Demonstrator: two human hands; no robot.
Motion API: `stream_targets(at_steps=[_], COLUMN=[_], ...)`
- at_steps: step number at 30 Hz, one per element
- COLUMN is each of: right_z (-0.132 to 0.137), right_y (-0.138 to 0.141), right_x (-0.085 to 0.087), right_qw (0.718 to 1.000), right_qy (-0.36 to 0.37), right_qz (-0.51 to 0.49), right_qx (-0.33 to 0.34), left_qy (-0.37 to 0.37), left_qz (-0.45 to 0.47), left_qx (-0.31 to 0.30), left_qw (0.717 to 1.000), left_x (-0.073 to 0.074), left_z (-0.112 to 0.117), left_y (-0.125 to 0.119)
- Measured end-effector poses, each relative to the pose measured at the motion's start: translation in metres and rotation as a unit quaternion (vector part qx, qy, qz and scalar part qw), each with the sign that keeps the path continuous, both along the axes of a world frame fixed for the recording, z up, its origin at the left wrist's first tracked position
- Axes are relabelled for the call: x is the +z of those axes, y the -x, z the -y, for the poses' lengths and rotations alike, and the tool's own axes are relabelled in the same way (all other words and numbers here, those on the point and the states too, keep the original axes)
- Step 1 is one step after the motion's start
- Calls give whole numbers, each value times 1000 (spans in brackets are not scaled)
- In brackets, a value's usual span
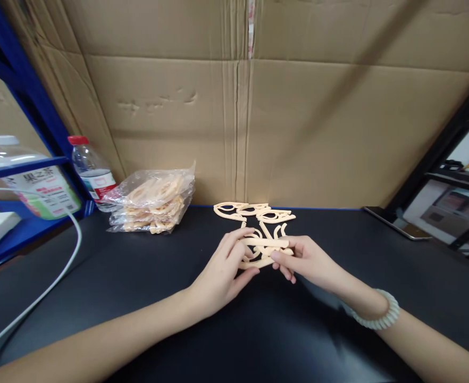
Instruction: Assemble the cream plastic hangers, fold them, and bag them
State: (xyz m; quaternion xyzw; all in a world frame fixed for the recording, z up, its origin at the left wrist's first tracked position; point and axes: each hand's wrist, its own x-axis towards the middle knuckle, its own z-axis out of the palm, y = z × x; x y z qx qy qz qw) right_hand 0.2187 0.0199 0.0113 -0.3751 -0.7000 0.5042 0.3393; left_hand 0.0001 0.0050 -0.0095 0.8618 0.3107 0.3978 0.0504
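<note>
Over the middle of the black table (139, 298), both my hands hold one cream-coloured flat plastic piece (263, 246) with curved cut-outs. My left hand (222, 274) pinches its left end with fingers and thumb. My right hand (306, 261), with a pale coiled band on the wrist, grips its right end. Just behind my hands, several more cream pieces (254, 211) of the same kind lie flat on the table, near the cardboard wall.
A clear plastic bag (152, 202) full of similar cream pieces lies at the back left. Beside it stand a water bottle (91, 170) and a larger bottle (31, 181) on a blue shelf. A white cable (59, 276) crosses the left side. A phone (394, 222) lies at right.
</note>
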Motion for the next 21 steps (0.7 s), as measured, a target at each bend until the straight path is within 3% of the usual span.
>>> stream_targets(at_steps=[3, 7, 10, 15, 21], right_z=[0, -1, -1, -6, -12], right_y=[-1, -2, -3, -7, -8], right_x=[-2, -3, -2, 2, -1], right_qw=[1000, 999, 997, 993, 983], right_qy=[-17, -29, -64, -103, -86], right_qz=[16, 19, 30, 20, -96], right_qx=[-10, -9, -21, -52, -131], left_qy=[74, 166, 178, 196, 169], left_qz=[46, 24, 47, 196, 288], left_qx=[6, 24, 39, 60, 72], left_qw=[996, 986, 982, 959, 940], left_x=[0, 5, 11, 17, 19], left_z=[-4, -7, -6, -4, -3], left_y=[3, 8, 10, 10, 10])
